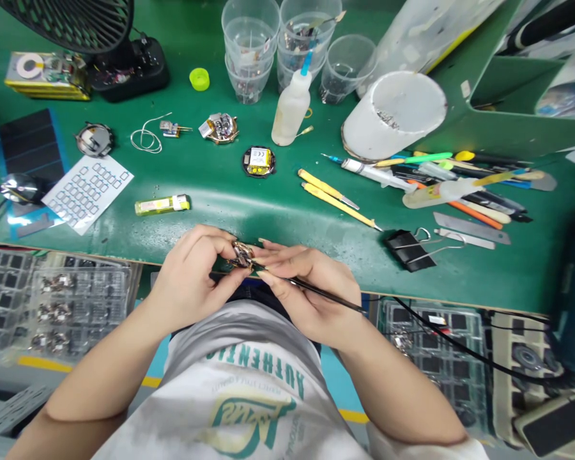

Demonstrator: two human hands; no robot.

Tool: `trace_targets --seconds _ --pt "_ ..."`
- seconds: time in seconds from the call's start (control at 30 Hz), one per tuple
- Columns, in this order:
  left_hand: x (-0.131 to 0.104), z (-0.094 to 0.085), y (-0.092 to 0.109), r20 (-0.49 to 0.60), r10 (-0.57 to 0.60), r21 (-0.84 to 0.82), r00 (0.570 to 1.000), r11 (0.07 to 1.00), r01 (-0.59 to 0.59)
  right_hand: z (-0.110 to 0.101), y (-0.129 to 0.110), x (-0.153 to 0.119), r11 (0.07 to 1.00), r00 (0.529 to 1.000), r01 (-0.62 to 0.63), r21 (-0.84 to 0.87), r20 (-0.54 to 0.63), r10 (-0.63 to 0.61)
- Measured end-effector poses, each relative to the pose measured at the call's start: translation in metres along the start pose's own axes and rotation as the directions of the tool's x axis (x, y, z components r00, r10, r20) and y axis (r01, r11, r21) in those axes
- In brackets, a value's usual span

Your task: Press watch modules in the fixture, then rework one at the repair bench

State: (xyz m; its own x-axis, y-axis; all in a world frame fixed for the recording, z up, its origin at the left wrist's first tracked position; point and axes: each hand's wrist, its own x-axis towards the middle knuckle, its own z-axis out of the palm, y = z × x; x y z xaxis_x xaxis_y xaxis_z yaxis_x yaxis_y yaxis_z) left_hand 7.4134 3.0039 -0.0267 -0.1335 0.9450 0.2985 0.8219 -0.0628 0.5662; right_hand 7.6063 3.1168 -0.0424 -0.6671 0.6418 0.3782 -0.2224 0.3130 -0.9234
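Presently, the small watch module point(242, 253) is between the two hands, over the near edge of the green bench point(211, 204); whether it touches the surface, I cannot tell. The grip of the left hand point(191, 268) is closed on it, with the thumb and the fingertips at its side. The grip of the right hand point(323, 271) is closed around a slim black tool point(333, 297), perhaps tweezers, whose working end meets the module, while its fingers also come close to that side.

The module looks metallic and full of fine parts, so I judge it light and stiff in its frame, but fragile inside. Its shiny rim may be a little slippery; it is safer to take it by this rim and not to press the middle. The tool seems rigid and light, well held along its shaft. Farther back, a watch module with a yellow-edged battery point(259, 161) lies on the bench.
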Motion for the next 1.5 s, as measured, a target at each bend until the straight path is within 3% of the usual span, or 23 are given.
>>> trace_targets --seconds 0.67,0.83,0.9,0.97,1.1,1.17,1.3,1.37,1.43,1.5 --pt "0.000 0.000 0.000 0.004 -0.005 -0.002 1.000 1.000 0.005 -0.003 -0.001 0.003 1.000 1.000 0.013 0.013 0.025 -0.013" --pt "0.001 0.000 -0.001 0.004 -0.008 -0.005 1.000 1.000 0.008 -0.005 -0.002 -0.001 0.999 0.999 -0.031 0.042 0.037 0.029" --pt "0.001 -0.001 -0.001 0.002 -0.010 -0.009 1.000 1.000 0.010 -0.005 -0.004 -0.002 0.996 0.998 -0.058 0.074 -0.004 0.058" --pt "0.002 -0.001 -0.001 0.008 -0.010 -0.012 1.000 1.000 0.010 -0.007 -0.007 0.001 0.990 0.985 -0.115 0.086 -0.122 0.125" --pt "0.003 -0.001 -0.002 0.018 0.022 -0.005 1.000 1.000 -0.022 -0.016 -0.010 0.022 0.963 0.881 -0.269 -0.007 -0.407 0.243" --pt "0.003 -0.001 -0.002 0.023 0.035 0.001 0.999 0.999 -0.035 -0.023 -0.008 0.035 0.942 0.871 -0.327 -0.075 -0.410 0.270" --pt "0.001 0.001 -0.002 0.050 0.058 0.038 0.997 0.997 -0.060 -0.033 0.001 0.045 0.875 0.898 -0.392 -0.285 -0.324 0.297" --pt "0.001 0.002 -0.002 0.053 0.082 0.066 0.995 0.994 -0.086 -0.037 0.004 0.041 0.849 0.940 -0.307 -0.431 -0.276 0.200" --pt "0.000 0.003 -0.001 0.063 0.101 0.102 0.993 0.989 -0.107 -0.041 0.005 0.034 0.817 0.991 -0.106 -0.566 -0.130 0.039" --pt "0.000 0.004 0.000 0.071 0.114 0.131 0.991 0.984 -0.123 -0.046 0.005 0.027 0.766 0.994 0.106 -0.634 0.036 -0.107"
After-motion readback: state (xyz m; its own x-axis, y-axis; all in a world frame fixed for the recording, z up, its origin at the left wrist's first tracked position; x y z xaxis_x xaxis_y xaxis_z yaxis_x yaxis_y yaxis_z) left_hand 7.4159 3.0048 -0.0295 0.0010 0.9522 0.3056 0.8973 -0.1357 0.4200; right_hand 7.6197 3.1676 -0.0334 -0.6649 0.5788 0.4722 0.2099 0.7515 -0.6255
